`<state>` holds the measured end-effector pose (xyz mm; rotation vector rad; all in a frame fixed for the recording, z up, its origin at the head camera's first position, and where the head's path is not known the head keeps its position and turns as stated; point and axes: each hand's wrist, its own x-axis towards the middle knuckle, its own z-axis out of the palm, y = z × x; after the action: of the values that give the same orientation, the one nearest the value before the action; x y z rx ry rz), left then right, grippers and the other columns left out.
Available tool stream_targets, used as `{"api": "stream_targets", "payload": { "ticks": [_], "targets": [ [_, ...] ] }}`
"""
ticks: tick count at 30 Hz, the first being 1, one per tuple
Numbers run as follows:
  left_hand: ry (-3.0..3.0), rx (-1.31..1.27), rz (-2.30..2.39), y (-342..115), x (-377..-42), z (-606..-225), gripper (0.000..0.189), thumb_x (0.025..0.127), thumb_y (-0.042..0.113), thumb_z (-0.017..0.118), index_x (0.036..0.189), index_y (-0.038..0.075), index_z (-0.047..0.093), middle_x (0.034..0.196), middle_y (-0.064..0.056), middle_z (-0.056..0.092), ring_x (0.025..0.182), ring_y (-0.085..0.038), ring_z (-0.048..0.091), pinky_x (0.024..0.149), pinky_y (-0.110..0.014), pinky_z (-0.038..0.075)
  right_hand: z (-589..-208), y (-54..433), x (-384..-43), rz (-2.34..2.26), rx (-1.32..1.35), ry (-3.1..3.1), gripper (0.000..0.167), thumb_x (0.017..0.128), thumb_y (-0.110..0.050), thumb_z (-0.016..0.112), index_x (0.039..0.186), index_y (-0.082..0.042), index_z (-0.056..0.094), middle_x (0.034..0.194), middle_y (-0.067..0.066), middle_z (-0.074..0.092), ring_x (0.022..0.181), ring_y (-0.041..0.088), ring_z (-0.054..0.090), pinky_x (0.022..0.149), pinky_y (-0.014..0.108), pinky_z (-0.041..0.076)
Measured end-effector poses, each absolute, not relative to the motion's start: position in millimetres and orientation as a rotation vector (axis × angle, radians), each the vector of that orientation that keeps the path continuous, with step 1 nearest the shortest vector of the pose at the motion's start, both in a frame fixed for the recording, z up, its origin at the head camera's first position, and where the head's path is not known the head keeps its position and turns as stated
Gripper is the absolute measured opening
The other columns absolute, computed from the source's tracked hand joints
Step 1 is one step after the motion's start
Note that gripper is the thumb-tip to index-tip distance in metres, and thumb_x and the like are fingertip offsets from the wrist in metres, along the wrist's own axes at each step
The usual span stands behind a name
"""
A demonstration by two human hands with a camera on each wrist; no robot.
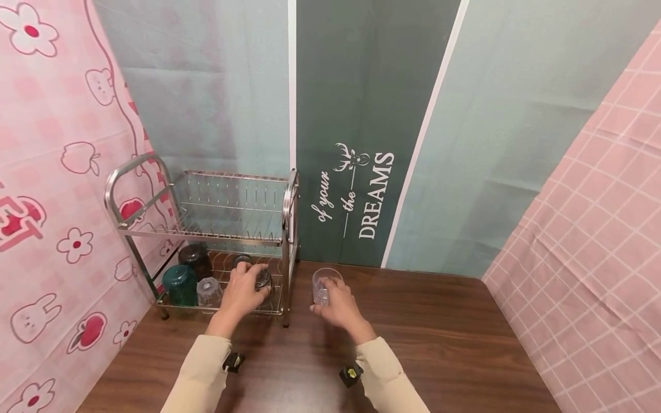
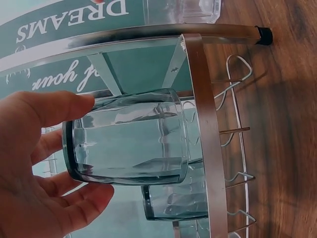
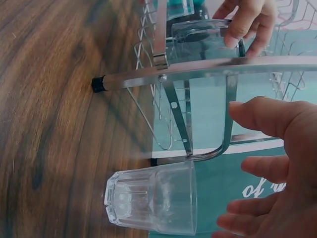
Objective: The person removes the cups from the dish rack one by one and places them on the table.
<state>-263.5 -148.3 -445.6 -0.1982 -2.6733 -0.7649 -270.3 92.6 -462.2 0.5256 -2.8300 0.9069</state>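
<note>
At lower left the dish rack (image 1: pixel 286 215) already holds glasses (image 1: pixel 179 287), the left hand (image 1: pixel 241 289) grasping a tinted tumbler (image 2: pixel 129 139); lower centre, a clear tumbler (image 1: pixel 318 291) stands outside, the right hand (image 1: pixel 338 305) spread, ungripping.

Cream sleeves (image 1: pixel 198 373) and black wrist cameras (image 1: pixel 350 376) are worn.

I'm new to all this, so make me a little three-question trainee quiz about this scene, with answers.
1. Which tier of the silver metal two-tier rack holds the translucent teal cup?
2. True or false: the clear, colourless, tapered tumbler near the right hand is outside the rack, mouth up.
3. The left hand grips:
a) the teal cup
b) a smoky grey, see-through glass
c) the clear tumbler

Key: 1. The lower tier. 2. True. 3. b.
</note>
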Motion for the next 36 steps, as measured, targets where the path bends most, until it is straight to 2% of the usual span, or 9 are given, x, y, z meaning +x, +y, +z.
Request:
{"api": "stream_targets", "payload": {
  "ticks": [14,21,36],
  "targets": [
    [-2.610,-0.184,-0.764,-147.5,-245.3,-442.0,0.050,0.069,0.019,0.080,0.115,0.009,0.063,0.106,-0.020,0.047,0.096,-0.038,0.045,0.072,-0.050,0.044,-461.4,95.3,-251.2,0.974,0.518,-2.893,0.066,0.072,-0.030,0.078,0.126,-0.002,0.054,0.119,0.026,0.049,0.106,0.044,0.048,0.083,0.056,0.040],
    [-2.554,-0.193,-0.779,-146.9,-235.4,-442.3,0.051,0.067,0.020,0.081,0.113,0.008,0.064,0.104,-0.020,0.047,0.094,-0.038,0.046,0.071,-0.050,0.044,-464.0,97.6,-243.1,1.024,0.574,-2.873,0.065,0.073,-0.027,0.077,0.128,-0.002,0.052,0.124,0.028,0.046,0.111,0.045,0.045,0.087,0.055,0.039],
    [-2.500,-0.161,-0.862,-147.0,-219.6,-447.5,0.051,0.067,0.025,0.081,0.113,0.009,0.064,0.096,-0.014,0.048,0.085,-0.032,0.051,0.069,-0.048,0.043,-477.0,99.8,-230.6,1.151,0.610,-2.806,0.061,0.072,-0.026,0.078,0.122,0.000,0.054,0.121,0.028,0.048,0.110,0.044,0.047,0.089,0.054,0.039]
  ]
}}
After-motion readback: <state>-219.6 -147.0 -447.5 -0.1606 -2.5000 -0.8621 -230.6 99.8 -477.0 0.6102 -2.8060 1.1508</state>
